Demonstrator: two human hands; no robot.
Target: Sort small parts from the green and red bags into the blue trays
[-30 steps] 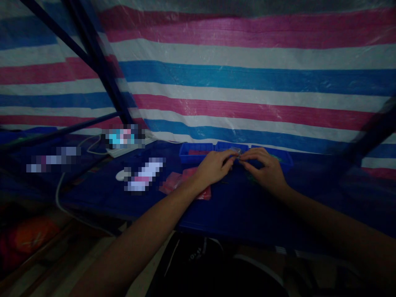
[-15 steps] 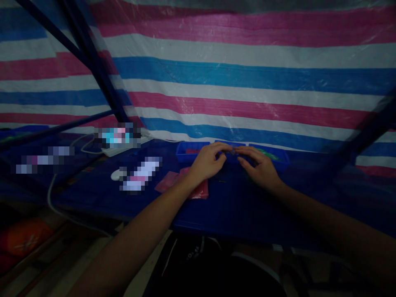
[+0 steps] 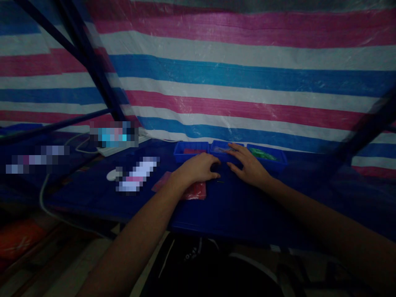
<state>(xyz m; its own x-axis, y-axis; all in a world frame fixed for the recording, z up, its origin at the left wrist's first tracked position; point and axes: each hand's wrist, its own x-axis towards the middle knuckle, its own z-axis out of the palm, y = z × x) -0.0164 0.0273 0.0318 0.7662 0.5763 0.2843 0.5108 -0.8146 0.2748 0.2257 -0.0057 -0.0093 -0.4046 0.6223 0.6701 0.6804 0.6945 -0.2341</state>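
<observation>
My left hand (image 3: 201,168) is curved above the blue table, its thumb and fingers apart with nothing seen between them. Just beyond its thumb lies a small thin dark piece (image 3: 220,181), too small to name. Under and beside my left wrist are pinkish-red plastic bags (image 3: 196,192), partly covered by the arm. My right hand (image 3: 249,165) has its fingers spread, the fingertips at the middle blue bin (image 3: 219,145), which holds something clear and thin. I see nothing held in it.
A left blue bin (image 3: 181,156) holds red pieces, a right blue bin (image 3: 280,166) green ones. On the table (image 3: 222,214) lie a blurred-out phone-like object (image 3: 139,175) and a white round object (image 3: 113,175). Behind are a white power strip (image 3: 108,152) and a striped sheet (image 3: 247,82).
My hands, which met over the middle bin around a small clear thing, have separated. My left hand has come down and nearer; the clear thing is no longer seen between them.
</observation>
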